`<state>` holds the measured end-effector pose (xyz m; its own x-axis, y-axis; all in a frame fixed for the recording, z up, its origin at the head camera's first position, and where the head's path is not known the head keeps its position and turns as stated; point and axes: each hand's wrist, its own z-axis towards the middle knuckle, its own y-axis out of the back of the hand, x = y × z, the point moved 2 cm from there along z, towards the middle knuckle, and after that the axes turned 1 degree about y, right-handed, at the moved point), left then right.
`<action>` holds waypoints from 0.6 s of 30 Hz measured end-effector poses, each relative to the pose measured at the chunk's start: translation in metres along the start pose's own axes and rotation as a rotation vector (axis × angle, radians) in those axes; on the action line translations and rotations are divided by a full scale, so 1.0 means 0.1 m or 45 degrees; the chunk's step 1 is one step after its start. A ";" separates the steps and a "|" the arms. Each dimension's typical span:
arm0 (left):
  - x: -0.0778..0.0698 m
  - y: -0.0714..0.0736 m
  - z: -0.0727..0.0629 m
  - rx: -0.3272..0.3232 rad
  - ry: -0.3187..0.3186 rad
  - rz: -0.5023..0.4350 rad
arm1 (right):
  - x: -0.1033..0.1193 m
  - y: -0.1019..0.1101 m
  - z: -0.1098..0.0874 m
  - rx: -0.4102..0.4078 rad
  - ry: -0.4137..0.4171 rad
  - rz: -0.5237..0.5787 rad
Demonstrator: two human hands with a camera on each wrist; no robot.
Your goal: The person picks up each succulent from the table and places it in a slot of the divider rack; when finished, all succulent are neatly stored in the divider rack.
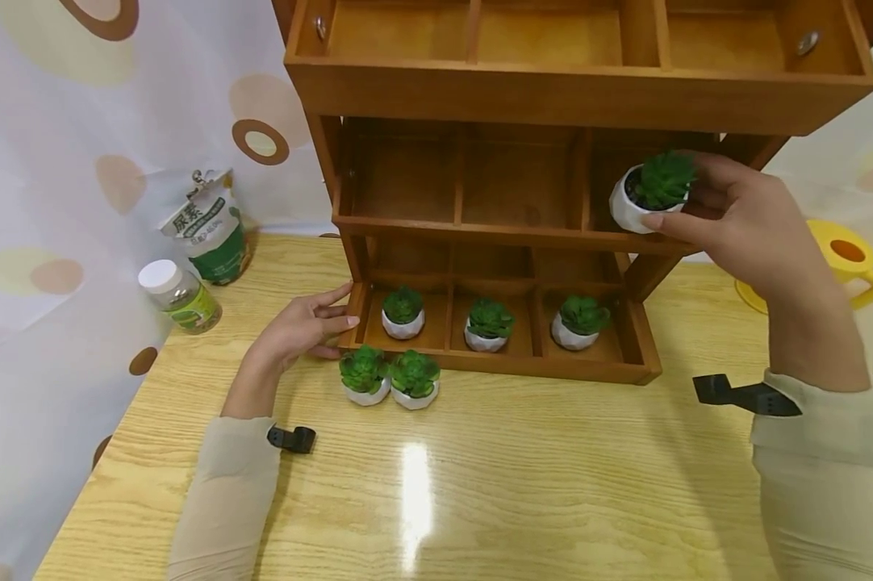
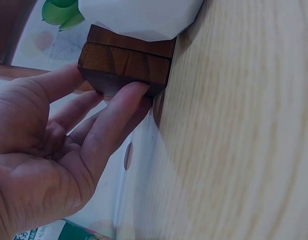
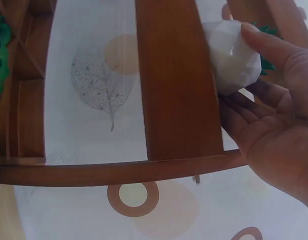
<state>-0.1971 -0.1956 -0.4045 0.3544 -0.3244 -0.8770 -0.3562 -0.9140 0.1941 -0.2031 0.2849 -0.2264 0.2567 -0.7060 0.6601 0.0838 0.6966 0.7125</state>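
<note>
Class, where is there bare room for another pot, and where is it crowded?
Bare: tabletop before the rack, right of the two front pots; middle shelf, left and centre compartments. Crowded: bottom shelf, one pot per compartment.

Shelf point(image 1: 582, 97): brown wood, tiered, upright near tabletop's point(image 1: 524, 460) back edge; left hand point(image 1: 307, 324) pinches bottom tier's left end. Plant point(image 1: 664, 181): spiky, green, white faceted pot point(image 1: 628, 215); right hand point(image 1: 752, 218) holds it at middle tier's right front.

The wood-grained table point(image 1: 538, 476) bears a streak of reflected light point(image 1: 415, 500), with white, circle-patterned sheeting point(image 1: 37, 194) behind and left of it.
</note>
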 end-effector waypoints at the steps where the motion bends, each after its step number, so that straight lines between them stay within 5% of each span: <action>1: 0.00 0.00 0.00 0.000 0.002 0.000 | 0.00 -0.01 0.02 -0.001 0.005 0.002; 18: 0.00 -0.01 0.00 0.001 0.002 -0.009 | 0.01 -0.11 0.20 -0.006 0.090 -0.307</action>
<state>-0.1969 -0.1946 -0.4047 0.3584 -0.3180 -0.8778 -0.3544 -0.9162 0.1872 -0.2233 0.2742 -0.2292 0.2952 -0.8413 0.4528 0.1554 0.5099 0.8461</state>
